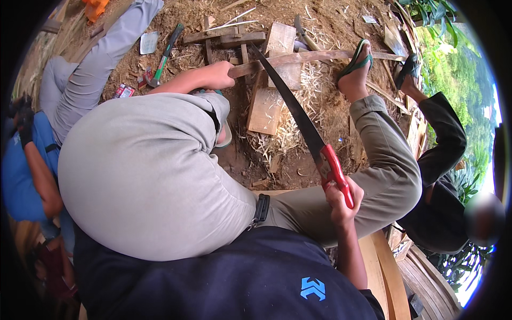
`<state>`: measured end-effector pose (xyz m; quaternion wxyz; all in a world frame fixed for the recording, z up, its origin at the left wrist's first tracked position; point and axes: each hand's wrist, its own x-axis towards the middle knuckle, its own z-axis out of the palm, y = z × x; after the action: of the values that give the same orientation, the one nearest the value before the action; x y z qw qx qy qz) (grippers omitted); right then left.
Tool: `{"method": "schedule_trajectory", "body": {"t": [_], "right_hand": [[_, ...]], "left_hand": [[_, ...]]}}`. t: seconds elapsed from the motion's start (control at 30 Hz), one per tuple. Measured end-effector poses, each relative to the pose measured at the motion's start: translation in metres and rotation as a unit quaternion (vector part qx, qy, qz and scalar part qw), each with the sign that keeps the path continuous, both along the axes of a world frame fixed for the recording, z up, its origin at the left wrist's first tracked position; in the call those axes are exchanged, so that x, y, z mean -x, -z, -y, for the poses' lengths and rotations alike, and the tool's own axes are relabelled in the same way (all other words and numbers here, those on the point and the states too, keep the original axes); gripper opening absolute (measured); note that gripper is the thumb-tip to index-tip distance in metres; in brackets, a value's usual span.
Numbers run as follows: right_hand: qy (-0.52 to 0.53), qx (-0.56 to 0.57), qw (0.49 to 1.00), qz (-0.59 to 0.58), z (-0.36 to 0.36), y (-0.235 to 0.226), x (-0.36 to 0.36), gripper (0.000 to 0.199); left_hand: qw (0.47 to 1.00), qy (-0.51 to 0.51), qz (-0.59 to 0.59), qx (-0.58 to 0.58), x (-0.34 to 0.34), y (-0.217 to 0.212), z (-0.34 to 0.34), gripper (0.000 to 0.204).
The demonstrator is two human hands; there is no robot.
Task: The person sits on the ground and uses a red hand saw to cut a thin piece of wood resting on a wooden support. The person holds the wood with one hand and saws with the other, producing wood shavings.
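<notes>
My right hand (344, 200) is wrapped round the red handle of a hand saw (298, 114) with a long, dark, slightly curved blade. The blade slants up and to the left, and its front part crosses a long, slightly bent wooden strip (320, 55). I cannot tell whether the teeth touch the wood. The near end of that strip is in the closed grip of my left hand (217, 76). Below the strip lie pale wooden blocks (265, 111). To the right, the strip runs to my foot in a green sandal (353, 68), seemingly under it.
A hammer with a green and black handle (164, 56) lies on the ground at upper left. Wood shavings (288, 136) cover the soil round the blocks. A curved-bladed tool (304, 34) lies behind. Other people sit close by, one in blue (26, 181), one in black (442, 213).
</notes>
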<state>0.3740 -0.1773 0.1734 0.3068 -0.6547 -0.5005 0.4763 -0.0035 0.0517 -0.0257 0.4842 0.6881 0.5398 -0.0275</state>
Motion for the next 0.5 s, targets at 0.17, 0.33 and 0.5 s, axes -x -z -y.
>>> {"method": "schedule_trajectory", "body": {"t": [0.17,0.33,0.5], "right_hand": [[-0.038,-0.005,0.999,0.001,-0.006,0.005,-0.011,0.018],[-0.046,-0.020,0.999,0.015,-0.005,-0.005,-0.011,0.018],[-0.052,-0.021,0.997,0.045,-0.012,-0.007,0.010,0.013]], "left_hand": [[0.999,-0.043,-0.004,-0.011,0.018,-0.001,0.017,0.024],[0.999,-0.045,-0.008,-0.008,0.016,-0.002,0.017,0.026],[0.999,-0.033,-0.005,-0.019,0.008,-0.002,0.011,0.029]]}}
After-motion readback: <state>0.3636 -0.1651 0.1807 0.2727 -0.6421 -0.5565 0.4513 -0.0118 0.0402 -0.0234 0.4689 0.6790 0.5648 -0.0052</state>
